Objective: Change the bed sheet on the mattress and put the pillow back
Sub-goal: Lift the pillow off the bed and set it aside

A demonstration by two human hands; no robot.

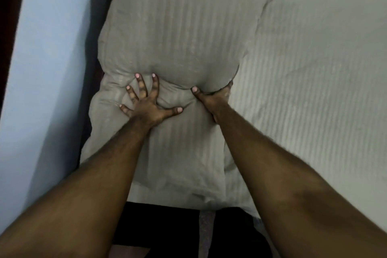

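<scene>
The striped bed sheet (303, 90) already looks spread over the mattress and the matching pillow (173, 37) lies along its left side, left hand (146, 104) pressing flat with splayed fingers, right hand (213, 96) gripping its right edge, leaving probably only final settling.

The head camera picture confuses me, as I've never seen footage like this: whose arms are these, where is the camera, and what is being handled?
There is no machine here. The camera sits on a person's head and looks down, so the two bare arms reaching forward are that person's own. A grey striped pillow lies on a bed covered with a matching striped sheet, beside a pale blue wall. The left hand presses spread fingers into the pillow. The right hand grips the pillow's right edge, thumb on top and fingers tucked under it.
</scene>
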